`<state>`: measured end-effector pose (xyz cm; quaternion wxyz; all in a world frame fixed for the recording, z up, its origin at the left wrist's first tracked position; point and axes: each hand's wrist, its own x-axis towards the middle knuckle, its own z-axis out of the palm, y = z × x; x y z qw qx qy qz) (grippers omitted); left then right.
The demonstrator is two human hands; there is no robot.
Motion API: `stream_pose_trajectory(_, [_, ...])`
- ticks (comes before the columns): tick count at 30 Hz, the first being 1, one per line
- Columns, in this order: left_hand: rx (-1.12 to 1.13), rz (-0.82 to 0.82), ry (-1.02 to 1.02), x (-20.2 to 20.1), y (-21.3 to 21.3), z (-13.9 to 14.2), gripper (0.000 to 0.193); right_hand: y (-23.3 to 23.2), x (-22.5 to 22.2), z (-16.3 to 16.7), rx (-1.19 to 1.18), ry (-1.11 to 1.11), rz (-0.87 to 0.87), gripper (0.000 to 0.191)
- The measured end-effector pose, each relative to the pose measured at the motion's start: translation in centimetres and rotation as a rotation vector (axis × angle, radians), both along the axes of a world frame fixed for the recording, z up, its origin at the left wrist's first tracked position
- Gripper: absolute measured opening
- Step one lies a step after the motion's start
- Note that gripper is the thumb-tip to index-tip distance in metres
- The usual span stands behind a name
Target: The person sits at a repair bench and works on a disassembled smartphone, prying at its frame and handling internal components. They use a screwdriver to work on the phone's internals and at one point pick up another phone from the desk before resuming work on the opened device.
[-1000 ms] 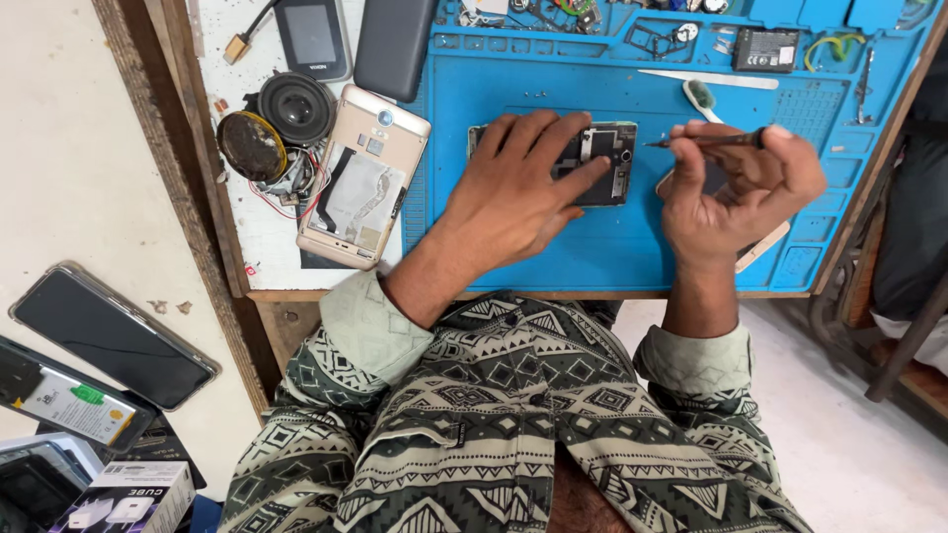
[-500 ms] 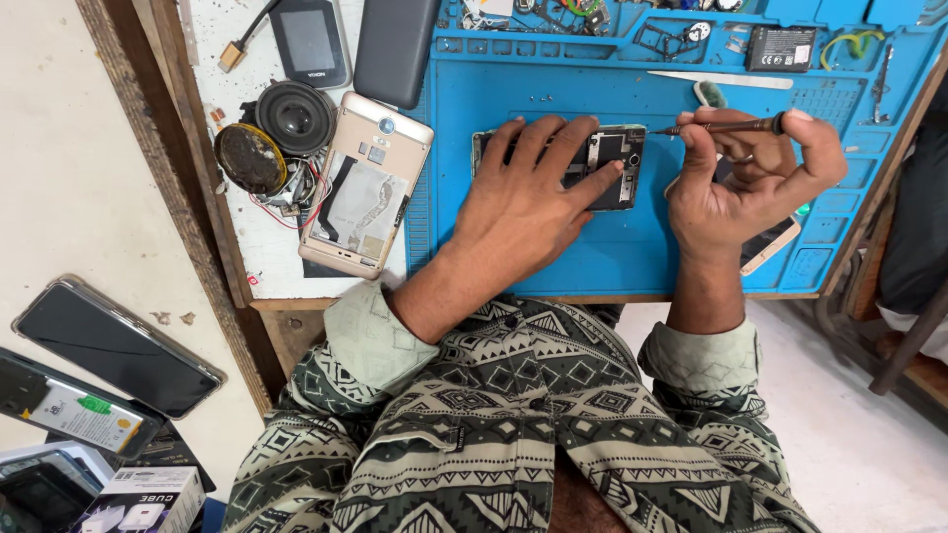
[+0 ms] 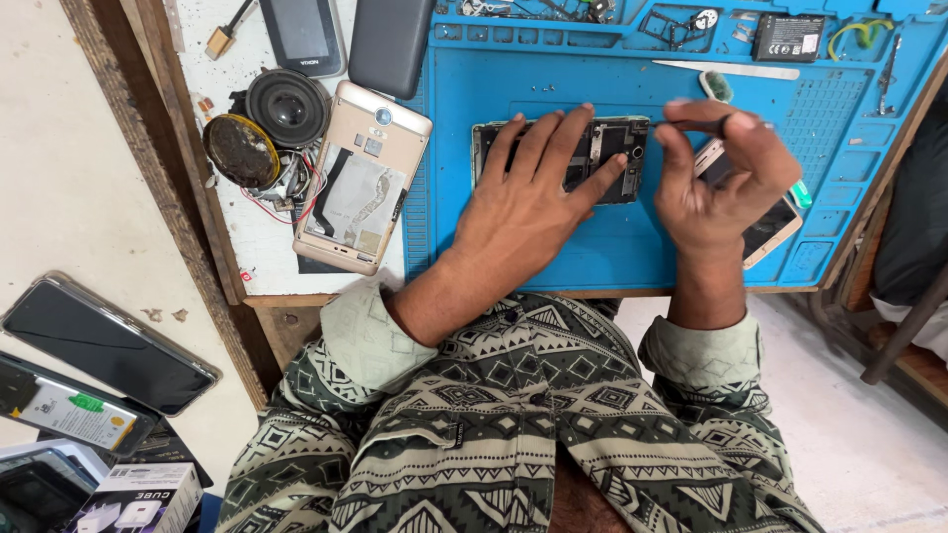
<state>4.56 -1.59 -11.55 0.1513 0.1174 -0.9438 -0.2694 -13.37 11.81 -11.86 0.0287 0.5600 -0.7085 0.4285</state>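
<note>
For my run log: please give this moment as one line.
left hand: pressing opened phone | right hand: pinching thin tool | surface: blue mat

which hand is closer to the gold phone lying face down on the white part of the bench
Left. The left hand presses on the opened phone on the blue mat, just right of the gold phone. The right hand is farther right, beyond the opened phone.

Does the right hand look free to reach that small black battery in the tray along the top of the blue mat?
Probably not at once: the right hand is pinching a thin tool, though nothing blocks the way to the black battery.
</note>
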Motion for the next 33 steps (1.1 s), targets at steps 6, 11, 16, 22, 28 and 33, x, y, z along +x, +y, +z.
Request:
stream_pose_trajectory(6, [-0.076, 0.014, -0.005, 0.7, 1.2, 0.1, 0.046, 0.1, -0.6, 0.2, -0.003, 0.149, -0.062, 0.072])
stream_pose_trajectory(11, [-0.123, 0.001, -0.067, 0.9, 2.3, 0.6, 0.052, 0.2, -1.2, 0.4, 0.012, 0.029, -0.071, 0.069])
stream_pose_trajectory(16, [-0.167, 0.006, -0.083, 0.6, 2.7, 0.8, 0.053, 0.3, -1.5, 0.4, 0.020, -0.015, -0.010, 0.063])
stream_pose_trajectory(22, [-0.153, -0.011, -0.103, 0.5, 2.5, 0.9, 0.052, 0.3, -1.8, 0.2, 0.013, 0.100, 0.009, 0.070])
stream_pose_trajectory(28, [-0.104, -0.013, -0.041, 0.2, 2.1, 0.4, 0.049, 0.1, -1.8, -0.1, -0.018, 0.012, -0.065, 0.071])
stream_pose_trajectory(33, [-0.053, -0.015, -0.008, 0.2, 2.0, 0.0, 0.047, 0.1, -1.7, -0.2, -0.010, -0.063, 0.057, 0.062])
